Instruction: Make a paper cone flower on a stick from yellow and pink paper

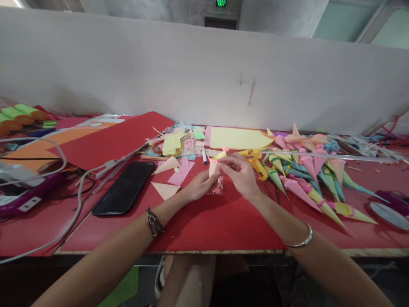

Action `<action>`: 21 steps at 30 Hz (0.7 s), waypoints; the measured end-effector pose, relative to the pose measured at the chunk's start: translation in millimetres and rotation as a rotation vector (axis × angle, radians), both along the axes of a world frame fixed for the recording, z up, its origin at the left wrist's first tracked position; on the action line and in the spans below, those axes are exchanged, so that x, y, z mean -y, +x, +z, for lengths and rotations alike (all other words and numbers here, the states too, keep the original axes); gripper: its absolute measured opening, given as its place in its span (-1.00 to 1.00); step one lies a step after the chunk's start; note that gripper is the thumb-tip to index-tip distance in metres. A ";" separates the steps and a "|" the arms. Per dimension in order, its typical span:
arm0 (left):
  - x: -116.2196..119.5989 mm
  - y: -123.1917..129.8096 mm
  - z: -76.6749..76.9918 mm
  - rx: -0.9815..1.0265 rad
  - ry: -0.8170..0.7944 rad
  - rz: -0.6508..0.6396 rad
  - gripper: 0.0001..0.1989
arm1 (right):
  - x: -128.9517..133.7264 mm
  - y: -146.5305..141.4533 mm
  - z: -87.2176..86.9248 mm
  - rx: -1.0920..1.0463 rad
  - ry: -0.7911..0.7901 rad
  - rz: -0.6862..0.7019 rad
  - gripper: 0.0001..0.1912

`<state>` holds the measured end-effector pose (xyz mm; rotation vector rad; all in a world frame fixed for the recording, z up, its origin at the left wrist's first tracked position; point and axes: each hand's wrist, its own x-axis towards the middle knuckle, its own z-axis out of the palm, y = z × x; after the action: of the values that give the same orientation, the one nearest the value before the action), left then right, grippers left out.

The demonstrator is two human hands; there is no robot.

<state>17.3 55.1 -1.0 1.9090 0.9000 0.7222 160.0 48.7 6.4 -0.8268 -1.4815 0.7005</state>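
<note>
Upper part of frame: pale partition behind the work surface; green exit sign at the top edge. Two small wires hang on the partition, right of centre.

Left side: orange and red sheets; white cable running past a purple power strip. Black phone lies flat, left of the hands. Cream and pink scraps between phone and hands; more scraps and plastic wrap above them.

Centre: marker just beyond the hands. Yellow paper farther back. Yellow glue gun near the right hand, a clear stick running from it to the right across the pile. Yellow piece with a pink ball directly behind the work.

Right side: pile of finished-looking cones, pink, yellow, green and blue, overlapping. Round lid at the right edge.

Surface: red table, its front edge showing a worn strip; legs visible below.

Hands: small pale cone, pink at its rim, held upright at frame centre. Left hand pinches its lower part, fingers nearly closed. Right hand has fingertips pinched together at the pink rim, remaining fingers curled.
</note>
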 end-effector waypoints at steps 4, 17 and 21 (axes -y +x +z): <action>0.3 -0.2 0.8 -0.015 0.030 -0.006 -0.55 | -2.0 0.8 -2.0 -0.019 -0.034 0.026 -0.90; -3.1 -4.4 -2.1 -0.063 0.091 0.040 -0.61 | -2.5 6.4 2.5 0.065 -0.031 0.027 -0.93; -3.0 -4.8 -0.2 -0.078 0.121 0.037 -0.63 | -3.3 6.2 0.8 0.063 -0.037 0.029 -0.94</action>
<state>12.5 58.1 -1.2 2.0439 0.9614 0.7436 166.2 52.0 7.2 -0.8641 -1.5430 0.7309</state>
